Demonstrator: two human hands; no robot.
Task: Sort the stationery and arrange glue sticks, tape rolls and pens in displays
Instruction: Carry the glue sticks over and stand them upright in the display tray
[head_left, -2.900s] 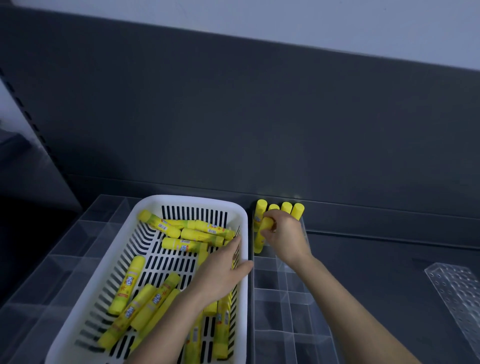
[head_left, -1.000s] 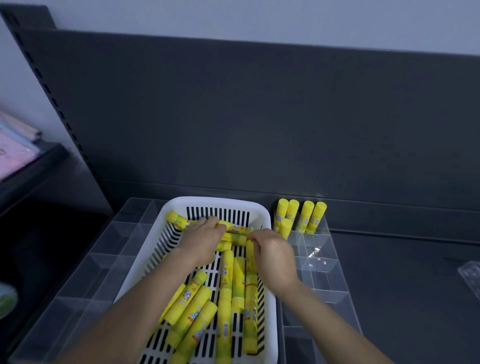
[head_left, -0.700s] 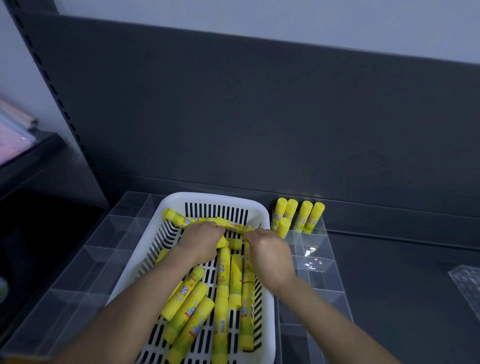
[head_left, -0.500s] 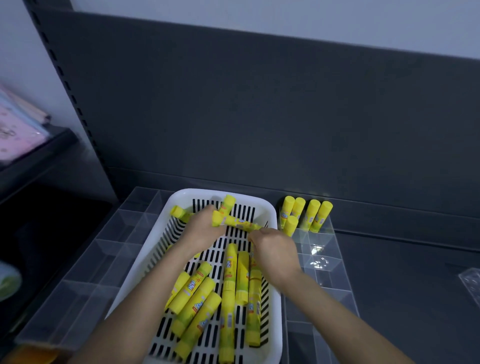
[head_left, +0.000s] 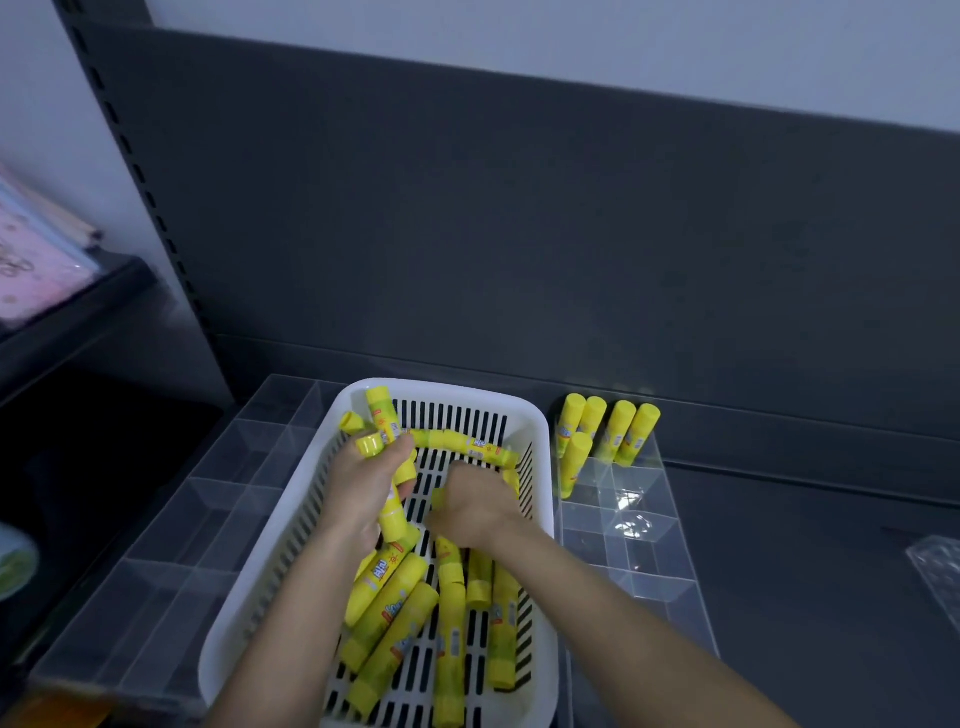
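A white slotted basket holds several yellow glue sticks lying loose. My left hand is raised inside the basket and grips a bunch of glue sticks, their ends poking out above and below the fist. My right hand is down in the basket beside it, fingers curled over sticks near the right wall; what it holds is hidden. Several glue sticks stand upright in the back cell of a clear divided display tray to the basket's right.
The basket sits on a second clear divided tray at the left. A dark back panel rises behind. At far left a shelf carries pink packets. A clear plastic piece lies at the right edge.
My right hand left the standing sticks and came into the basket. My left hand gathered sticks at the basket's far end and has lifted them in a bunch.
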